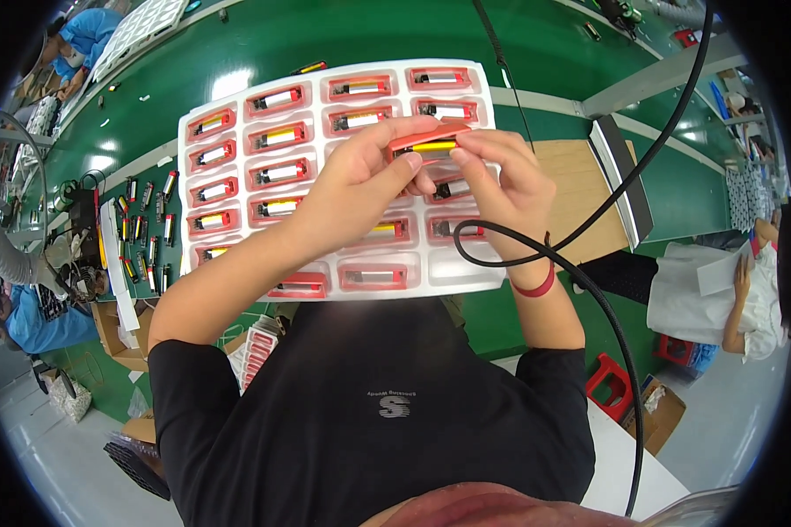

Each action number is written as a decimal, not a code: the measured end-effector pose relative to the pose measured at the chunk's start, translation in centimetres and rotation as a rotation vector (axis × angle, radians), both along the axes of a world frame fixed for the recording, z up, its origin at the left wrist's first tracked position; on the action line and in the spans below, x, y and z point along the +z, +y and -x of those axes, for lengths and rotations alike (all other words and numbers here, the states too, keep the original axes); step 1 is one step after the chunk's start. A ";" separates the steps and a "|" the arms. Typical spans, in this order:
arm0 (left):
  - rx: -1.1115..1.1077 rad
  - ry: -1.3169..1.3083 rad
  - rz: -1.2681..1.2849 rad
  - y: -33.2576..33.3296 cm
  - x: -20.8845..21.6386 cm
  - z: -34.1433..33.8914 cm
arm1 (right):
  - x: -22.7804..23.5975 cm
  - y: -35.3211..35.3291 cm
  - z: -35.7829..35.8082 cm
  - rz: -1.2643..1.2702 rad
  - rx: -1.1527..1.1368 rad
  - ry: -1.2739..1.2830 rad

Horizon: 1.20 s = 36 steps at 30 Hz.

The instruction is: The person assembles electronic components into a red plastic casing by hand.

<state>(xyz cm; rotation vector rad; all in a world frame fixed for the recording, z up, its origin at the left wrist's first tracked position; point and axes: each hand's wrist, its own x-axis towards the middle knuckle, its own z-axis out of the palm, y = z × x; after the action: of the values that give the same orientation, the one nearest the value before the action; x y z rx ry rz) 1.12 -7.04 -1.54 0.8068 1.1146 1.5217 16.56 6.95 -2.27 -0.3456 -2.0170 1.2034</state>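
Over a white compartment tray (325,86), I hold up a red plastic casing (404,140) with a yellow battery-like cylinder (435,147) lying along it. My left hand (369,167) grips its left end between thumb and fingers. At the right end, my right hand (505,171) pinches it with thumb and forefinger. Rows of similar red casings (277,136) sit in the tray, many with silver or yellow cylinders inside. The tray's near right compartment (461,266) shows only white plastic. My fingers partly hide the held casing and the casings beneath.
A thick black cable (611,325) loops by my right wrist. Loose cylindrical parts (145,224) lie on the green table left of the tray. A brown board (580,189) lies to the right. Other people (721,290) are at both sides; a red stool (609,386) stands at the right.
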 end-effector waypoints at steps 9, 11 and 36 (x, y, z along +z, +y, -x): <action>-0.033 0.281 -0.051 -0.9 1.3 -0.9 | 0.8 0.4 -1.4 0.445 0.180 0.118; -0.017 0.509 -0.054 -1.1 0.9 -0.9 | 0.5 1.3 -2.8 0.531 0.327 -0.138; 0.217 1.386 -0.427 -2.5 2.4 -2.6 | 0.9 -1.8 -5.4 -0.624 0.020 -0.027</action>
<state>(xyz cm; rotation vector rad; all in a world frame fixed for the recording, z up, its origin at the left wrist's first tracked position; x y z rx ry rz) 3.72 -9.56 0.84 2.2724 1.8748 1.2887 21.97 5.16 -1.32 -0.0309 -2.2962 0.5292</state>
